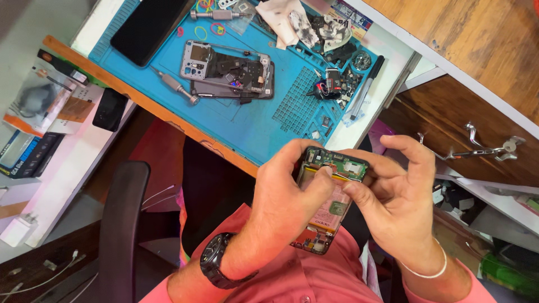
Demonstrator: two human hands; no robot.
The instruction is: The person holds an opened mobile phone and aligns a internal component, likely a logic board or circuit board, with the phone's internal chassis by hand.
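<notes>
Nearest the camera, the opened phone point(331, 202) is sitting in both hands above the person's lap, its back cover off and its battery and green circuit board showing. The left hand point(281, 196), with a black watch point(216, 261) on its wrist, is gripping the phone's left edge, its fingers curled tight around the frame and its thumb pressing on the upper part near the board. The right hand point(401, 196), wearing a thin white bracelet point(429, 269), is steadying the phone's right edge with its thumb and one finger pinching at the top corner, while its other fingers are spreading loosely upward.

Just beyond the phone, the blue work mat point(252, 120) is lying on the bench. Farther from the phone on that mat, a second dismantled phone frame point(227, 70) is resting beside a metal screwdriver point(175, 85). To the phone's upper right, a black pen point(366, 87) is lying at the mat's edge. Farthest from the phone, a dark screen panel point(147, 25) is lying on the mat's far corner.
</notes>
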